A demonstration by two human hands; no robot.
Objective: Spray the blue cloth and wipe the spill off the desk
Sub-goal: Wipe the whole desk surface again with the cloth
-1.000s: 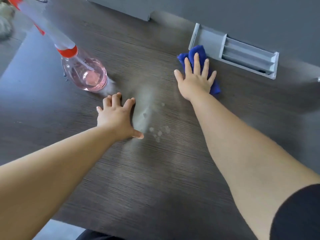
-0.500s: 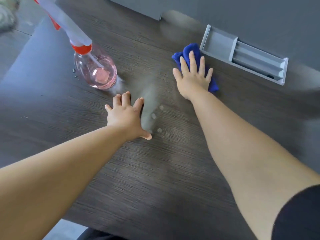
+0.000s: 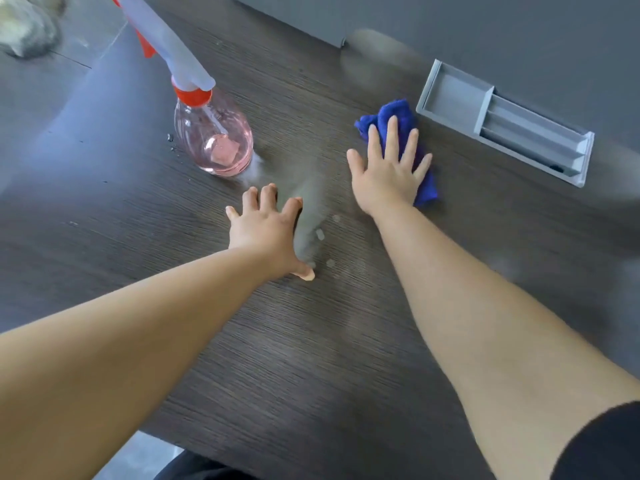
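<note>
The right hand [image 3: 389, 173] lay flat on the blue cloth [image 3: 398, 114] with its fingers spread, and pressed the cloth onto the dark wooden desk [image 3: 311, 358]. The left hand [image 3: 268, 232] rested on the desk with straight fingers, just beside a pale wet streak and a few small drops of the spill [image 3: 313, 223], which lay between both hands. A spray bottle [image 3: 213, 140] with pink liquid stood near the left fingertips. A grey cable tray [image 3: 502, 121] was set into the desk, near the cloth.

Dark wood-grain desk [image 3: 277, 341] with spray bottle [image 3: 213, 140], blue cloth [image 3: 391, 110], spill droplets [image 3: 320, 234], grey tray [image 3: 502, 123]
</note>
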